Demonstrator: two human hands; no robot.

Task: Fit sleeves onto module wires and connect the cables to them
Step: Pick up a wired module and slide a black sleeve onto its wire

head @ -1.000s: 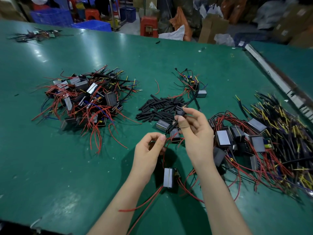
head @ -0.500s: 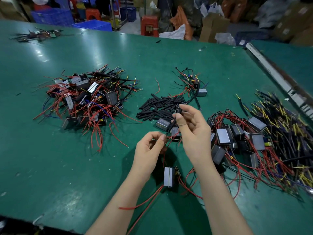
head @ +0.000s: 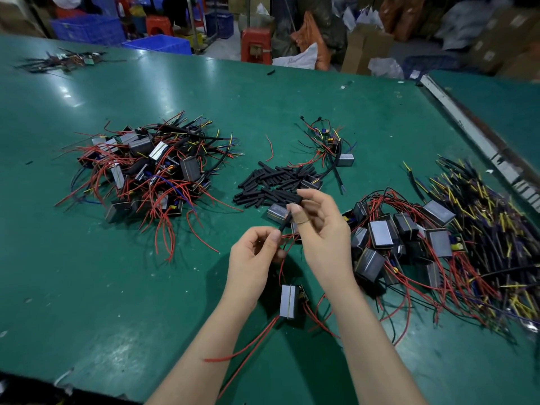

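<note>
Two bare hands are working over the big green-topped table [head: 87, 287] right now, both raised a little above it near the middle. The right hand [head: 324, 238] is pinching a short black tube of sleeving [head: 286, 220] between thumb and fingers, with the tube slanting down and left toward the other hand. The left hand [head: 251, 258] is curling its thumb and forefinger onto a thin red wire [head: 282, 266], right at the lower tip of the sleeve, so the two are just about touching; whether the wire end is inside the tube yet is too small to tell. That red wire is running down to a small grey rectangular module with a black side [head: 289, 301], which is sitting on the table between the two forearms, with more red leads trailing out of it toward the near edge. Just behind the hands there's a loose heap of the same black sleeve pieces [head: 271, 182] lying on the table. Off to the left is a tangled pile of grey modules with red and black wires [head: 146, 171], and to the right a bunch of grey modules with red leads [head: 403, 241], sitting beside a thick spread of black cables with yellow tips [head: 491, 229]. Beyond the far edge of the table there are blue plastic crates [head: 157, 43] and a red stool [head: 255, 45] standing on the floor.
</note>
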